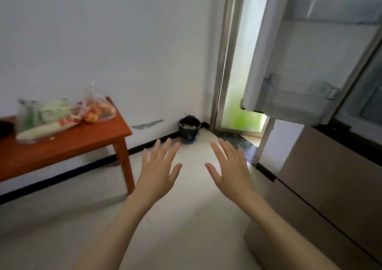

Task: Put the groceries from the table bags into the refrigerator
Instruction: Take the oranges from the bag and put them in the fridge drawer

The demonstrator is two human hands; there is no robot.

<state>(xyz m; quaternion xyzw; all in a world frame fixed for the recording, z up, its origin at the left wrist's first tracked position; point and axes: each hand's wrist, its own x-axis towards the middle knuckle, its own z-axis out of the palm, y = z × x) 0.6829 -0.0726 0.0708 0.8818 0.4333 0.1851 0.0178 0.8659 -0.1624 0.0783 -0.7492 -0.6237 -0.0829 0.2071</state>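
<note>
Both bare hands, left (pixel 158 173) and right (pixel 230 171), hang spread and empty over open pale floor. Far left of each grip, clear plastic bags of vegetables and fruit (pixel 62 114) crowd the reddish-brown wooden table (pixel 68 145), apparently unpacked. Up to the right, the refrigerator's white door (pixel 310 58) stands open, its lower edge overhanging the path.
</note>
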